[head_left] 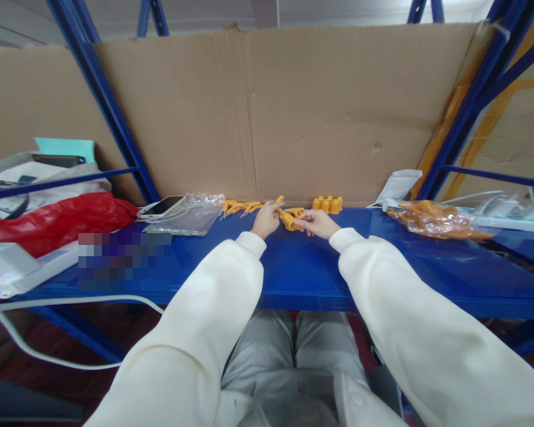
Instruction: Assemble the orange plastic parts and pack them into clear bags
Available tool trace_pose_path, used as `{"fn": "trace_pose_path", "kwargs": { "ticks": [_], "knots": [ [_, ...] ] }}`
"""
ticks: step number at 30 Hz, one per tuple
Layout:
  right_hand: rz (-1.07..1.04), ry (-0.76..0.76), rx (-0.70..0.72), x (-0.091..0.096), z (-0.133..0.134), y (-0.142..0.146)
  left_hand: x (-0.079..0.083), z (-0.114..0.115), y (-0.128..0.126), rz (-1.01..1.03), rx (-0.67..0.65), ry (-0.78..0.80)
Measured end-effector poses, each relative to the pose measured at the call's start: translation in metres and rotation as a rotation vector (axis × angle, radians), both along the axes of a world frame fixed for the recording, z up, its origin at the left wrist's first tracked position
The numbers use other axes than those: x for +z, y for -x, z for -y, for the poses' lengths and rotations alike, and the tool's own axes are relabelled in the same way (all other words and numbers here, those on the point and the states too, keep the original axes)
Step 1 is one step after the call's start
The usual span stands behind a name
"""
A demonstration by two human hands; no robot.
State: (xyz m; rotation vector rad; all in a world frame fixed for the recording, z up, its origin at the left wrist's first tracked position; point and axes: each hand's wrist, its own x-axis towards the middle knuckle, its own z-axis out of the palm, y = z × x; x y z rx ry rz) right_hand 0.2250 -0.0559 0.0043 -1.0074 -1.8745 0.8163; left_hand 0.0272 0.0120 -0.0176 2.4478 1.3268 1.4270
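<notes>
My left hand (pixel 266 220) is closed, its fingers around a slim orange piece (pixel 280 200) whose end pokes out above the knuckles. Close beside it, my right hand (pixel 319 224) pinches a ring-like orange plastic part (pixel 288 220) between thumb and fingers. Another orange piece (pixel 296 211) lies just behind the two hands. To the left, several orange handles with thin, twisted metal ends (pixel 240 207) rest in a row. Several short orange cylinders (pixel 328 204) stand grouped at the back, right of my hands. Fine detail on the held parts is too small to tell.
A blue tabletop (pixel 307 270) meets a cardboard wall (pixel 311 112). At right lies a clear bag of orange parts (pixel 438 219); at left, a clear plastic bag (pixel 184 216), red plastic (pixel 66 219) and a white power strip (pixel 40 270). Blue posts flank the space.
</notes>
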Motion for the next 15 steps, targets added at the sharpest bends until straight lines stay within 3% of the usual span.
{"fn": "trace_pose_path", "kwargs": {
  "ticks": [6,15],
  "knots": [
    [-0.043,-0.012,0.006,0.0025,0.0047,0.0044,0.0022,0.0041,-0.0013,-0.021,0.018,-0.002],
    [-0.106,0.094,0.025,0.0056,0.0048,0.0061,0.0033,0.0065,-0.0019,0.014,0.022,-0.016]
  ]
}}
